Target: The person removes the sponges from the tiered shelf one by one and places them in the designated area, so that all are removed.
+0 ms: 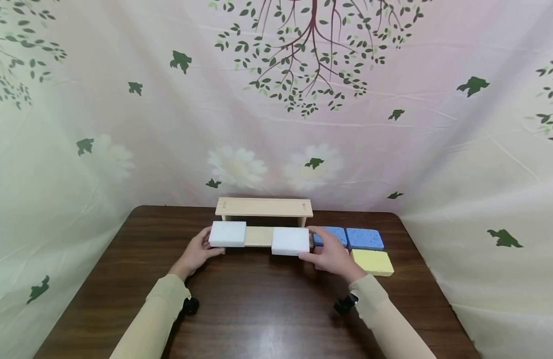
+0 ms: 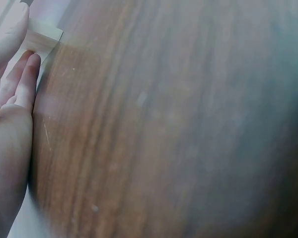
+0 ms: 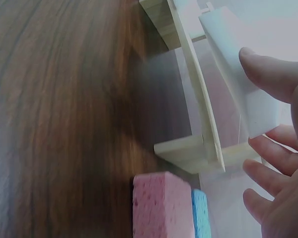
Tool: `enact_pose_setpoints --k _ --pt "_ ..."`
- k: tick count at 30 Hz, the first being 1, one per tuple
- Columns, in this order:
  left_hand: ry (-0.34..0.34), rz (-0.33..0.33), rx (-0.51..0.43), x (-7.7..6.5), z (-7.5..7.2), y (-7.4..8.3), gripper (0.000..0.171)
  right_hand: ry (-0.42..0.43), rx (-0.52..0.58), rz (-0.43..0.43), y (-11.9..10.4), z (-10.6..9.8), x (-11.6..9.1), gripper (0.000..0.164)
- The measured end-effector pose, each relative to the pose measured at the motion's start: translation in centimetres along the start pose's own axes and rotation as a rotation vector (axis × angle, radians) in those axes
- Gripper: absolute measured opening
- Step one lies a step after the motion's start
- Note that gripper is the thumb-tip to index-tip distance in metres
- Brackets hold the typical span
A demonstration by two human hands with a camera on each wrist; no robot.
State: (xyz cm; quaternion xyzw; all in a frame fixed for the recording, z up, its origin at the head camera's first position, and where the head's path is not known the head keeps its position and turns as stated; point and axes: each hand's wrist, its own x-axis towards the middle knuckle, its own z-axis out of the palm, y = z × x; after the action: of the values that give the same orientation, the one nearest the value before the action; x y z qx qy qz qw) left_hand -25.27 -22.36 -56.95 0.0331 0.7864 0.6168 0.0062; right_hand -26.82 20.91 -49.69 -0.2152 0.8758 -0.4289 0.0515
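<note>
My left hand (image 1: 197, 254) grips the left end of a white sponge (image 1: 227, 234) at the left of the wooden rack's lower shelf (image 1: 259, 236). In the left wrist view, the fingers lie by a pale wooden corner (image 2: 47, 33); the sponge cannot be made out there. My right hand (image 1: 330, 253) pinches a second white sponge (image 1: 290, 241) by its right end, thumb in front and fingers behind. In the right wrist view, this white sponge (image 3: 243, 74) is tilted and held a little off the shelf board (image 3: 201, 89).
Behind the white sponges rises the rack's upper shelf (image 1: 264, 206). Right of the rack lie two blue sponges (image 1: 365, 239), a yellow sponge (image 1: 372, 262) and a pink sponge (image 3: 161, 206), partly hidden by my right hand in the head view. A printed curtain (image 1: 177, 124) surrounds the brown table (image 1: 258, 309).
</note>
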Motion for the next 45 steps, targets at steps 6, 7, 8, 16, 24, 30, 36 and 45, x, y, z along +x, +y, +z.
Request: enact_pose_setpoints --k 6,7,8,16,24,30,36,45 --pt "-0.001 0.0 0.014 0.0 0.1 -0.1 0.09 0.035 -0.032 -0.023 0.8 -0.9 -1.7 0.091" --pt "-0.001 0.0 0.017 0.0 0.1 -0.1 0.09 0.044 -0.055 -0.023 0.9 -1.1 -1.9 0.09" --pt "-0.001 -0.002 0.018 0.0 0.1 -0.1 0.089 0.049 -0.074 -0.022 1.1 -1.2 -2.2 0.09" --pt "0.003 -0.005 0.028 0.0 0.1 0.0 0.088 0.105 -0.186 -0.058 3.0 -1.6 -3.7 0.088" --pt "0.003 -0.012 0.027 -0.1 0.0 0.0 0.089 0.11 -0.168 -0.032 3.7 -1.8 -5.0 0.09" --pt "0.006 -0.016 0.023 -0.1 0.0 0.0 0.089 0.104 -0.177 -0.01 3.8 -1.9 -5.7 0.092" --pt "0.008 -0.014 0.014 0.0 0.0 -0.2 0.089 0.105 -0.17 0.02 4.2 -2.1 -6.5 0.089" --pt "0.008 -0.002 0.021 0.1 0.0 -0.1 0.088 0.1 -0.162 0.007 4.6 -2.4 -7.5 0.086"
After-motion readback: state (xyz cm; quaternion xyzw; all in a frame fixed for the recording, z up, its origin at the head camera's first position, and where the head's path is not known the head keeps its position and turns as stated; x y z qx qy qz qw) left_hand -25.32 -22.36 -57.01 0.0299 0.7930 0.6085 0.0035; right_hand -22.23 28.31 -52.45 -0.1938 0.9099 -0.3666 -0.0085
